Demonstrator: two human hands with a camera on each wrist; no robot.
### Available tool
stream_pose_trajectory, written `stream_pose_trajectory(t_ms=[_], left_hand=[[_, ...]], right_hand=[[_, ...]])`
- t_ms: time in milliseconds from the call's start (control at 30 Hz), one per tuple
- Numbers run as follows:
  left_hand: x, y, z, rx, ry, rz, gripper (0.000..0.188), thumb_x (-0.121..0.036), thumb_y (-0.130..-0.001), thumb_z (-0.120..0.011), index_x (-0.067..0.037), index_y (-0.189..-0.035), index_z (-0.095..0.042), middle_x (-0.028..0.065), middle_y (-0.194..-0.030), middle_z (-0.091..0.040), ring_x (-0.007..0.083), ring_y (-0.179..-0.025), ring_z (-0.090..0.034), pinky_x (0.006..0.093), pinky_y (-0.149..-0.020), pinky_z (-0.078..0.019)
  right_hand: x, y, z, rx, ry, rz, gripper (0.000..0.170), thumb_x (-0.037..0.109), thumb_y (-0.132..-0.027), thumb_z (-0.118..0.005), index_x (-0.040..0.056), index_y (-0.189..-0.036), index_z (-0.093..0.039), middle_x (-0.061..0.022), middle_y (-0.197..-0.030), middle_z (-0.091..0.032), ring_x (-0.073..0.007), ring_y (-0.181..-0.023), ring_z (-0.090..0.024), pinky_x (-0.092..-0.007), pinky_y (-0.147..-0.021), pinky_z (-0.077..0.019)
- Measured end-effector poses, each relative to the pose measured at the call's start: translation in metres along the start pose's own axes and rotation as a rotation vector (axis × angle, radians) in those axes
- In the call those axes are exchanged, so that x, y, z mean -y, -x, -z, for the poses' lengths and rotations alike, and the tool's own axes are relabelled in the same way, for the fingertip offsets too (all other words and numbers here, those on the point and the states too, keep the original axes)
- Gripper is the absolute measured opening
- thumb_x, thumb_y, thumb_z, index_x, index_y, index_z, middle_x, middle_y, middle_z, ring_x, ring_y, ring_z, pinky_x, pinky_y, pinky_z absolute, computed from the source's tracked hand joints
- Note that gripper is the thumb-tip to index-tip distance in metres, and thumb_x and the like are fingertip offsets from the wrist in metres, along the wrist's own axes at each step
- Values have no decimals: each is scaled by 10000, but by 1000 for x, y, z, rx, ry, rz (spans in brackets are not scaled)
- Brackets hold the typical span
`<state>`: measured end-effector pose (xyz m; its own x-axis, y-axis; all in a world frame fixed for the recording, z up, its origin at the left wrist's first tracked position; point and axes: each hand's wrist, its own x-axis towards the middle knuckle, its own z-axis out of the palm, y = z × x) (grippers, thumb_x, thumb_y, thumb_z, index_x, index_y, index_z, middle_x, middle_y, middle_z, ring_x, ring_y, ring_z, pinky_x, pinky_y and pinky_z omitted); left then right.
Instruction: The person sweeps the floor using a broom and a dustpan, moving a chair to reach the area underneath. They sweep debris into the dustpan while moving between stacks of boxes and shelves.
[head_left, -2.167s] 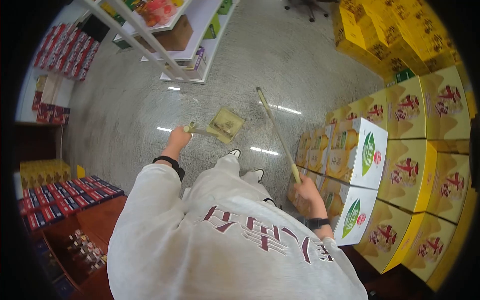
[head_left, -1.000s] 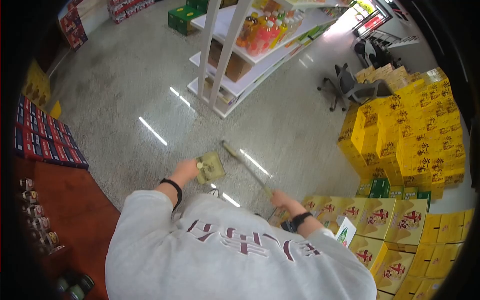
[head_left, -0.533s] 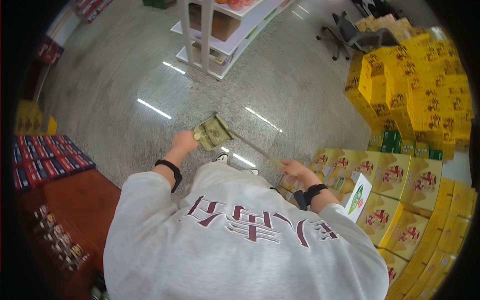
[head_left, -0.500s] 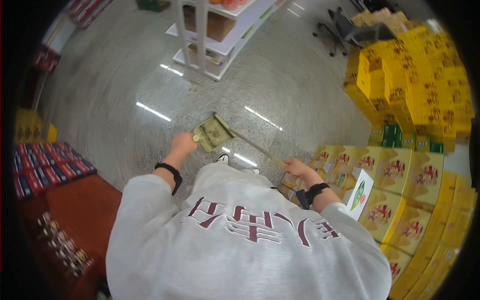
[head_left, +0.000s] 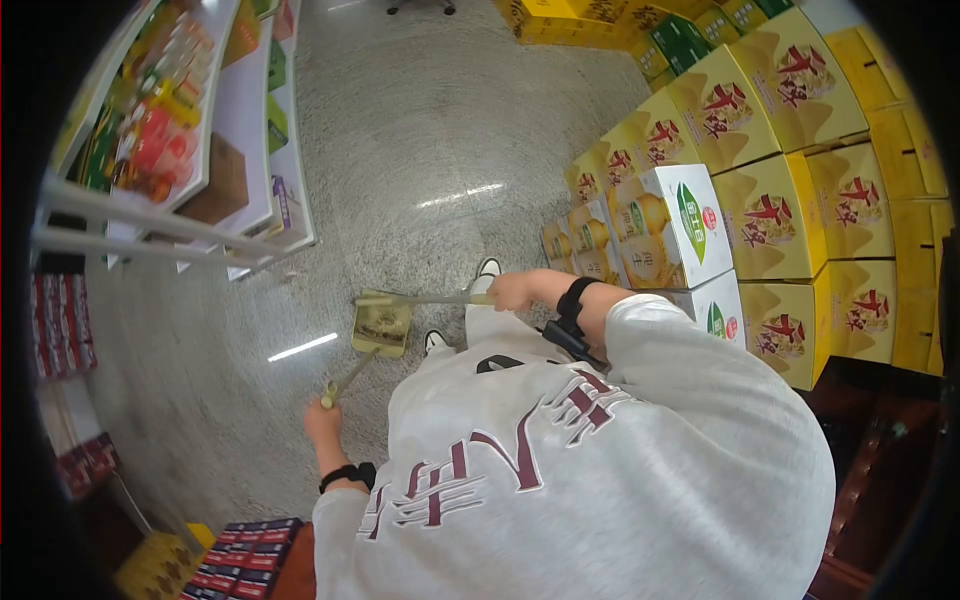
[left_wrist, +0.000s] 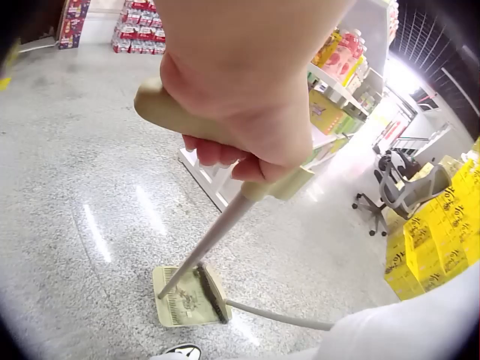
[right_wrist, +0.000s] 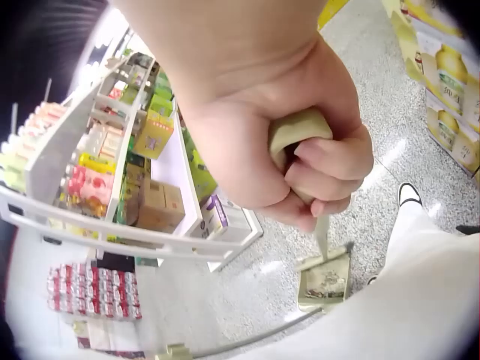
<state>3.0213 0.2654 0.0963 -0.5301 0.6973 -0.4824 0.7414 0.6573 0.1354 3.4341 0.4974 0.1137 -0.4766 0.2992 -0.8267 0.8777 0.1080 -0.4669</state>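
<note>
as the left hand (head_left: 323,425) grips the dustpan (head_left: 384,342), the right hand (head_left: 512,290) holds a broom (head_left: 440,299) — aimed lengthwise leftward, bristles (left_wrist: 213,295) indistinct.

Head view has swung: shelf unit (head_left: 238,110) shifted from upper middle to left edge; office chair (head_left: 450,10) reduced to part of its base. Broom (head_left: 440,299), initially apart from dustpan (head_left: 397,343), now at its edge; shaft nearly level, previously slanted. Left hand (head_left: 323,425) now lower in view than right hand (head_left: 513,290); formerly higher.

red 千 on gold boxes (head_left: 768,220), 纯生 on white boxes (head_left: 670,230)
</note>
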Motion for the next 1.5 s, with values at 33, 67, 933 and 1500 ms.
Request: stream_pose_trajectory(t_ms=[33, 67, 933, 1500], left_hand=[[-6, -5, 0, -14, -21, 25, 276, -232, -723, -574, -58, -925, -645, 201, -863, -630, 382, -831, -596, 449, -726, -472], [-22, -8, 7, -19, -42, 15, 276, -232, -723, -574, -58, -925, -645, 201, -863, -630, 382, -831, -596, 449, -726, -472], [-536, -138, 36, 131, -453, -692, 242, -228, -754, -512, -125, -933, -639, 153, -897, -640, 334, -870, -604, 439, -749, -480], [-622, -201, 35, 271, -477, -805, 264, -206, -766, -513, -101, -968, -646, 131, -960, -642, 301, -902, -613, 398, -767, -492]], right_hand=[[-1, 13, 18, 83, -138, -38, 212, 122, -743, -540, 33, -925, -602, -58, -636, -552, -178, -495, -529, -314, -408, -405], [-14, 19, 29, 78, -159, -28, 212, 122, -743, -540, 33, -925, -602, -58, -636, -552, -178, -495, -529, -314, -408, -405], [-235, 88, 117, -724, -1039, -513, 280, 101, -734, -519, -143, -861, -571, -242, -719, -613, -313, -590, -628, -380, -489, -480], [-164, 81, 124, -508, -1332, -457, 152, 52, -727, -588, -67, -821, -573, -83, -584, -507, -143, -420, -462, -286, -352, -355]])
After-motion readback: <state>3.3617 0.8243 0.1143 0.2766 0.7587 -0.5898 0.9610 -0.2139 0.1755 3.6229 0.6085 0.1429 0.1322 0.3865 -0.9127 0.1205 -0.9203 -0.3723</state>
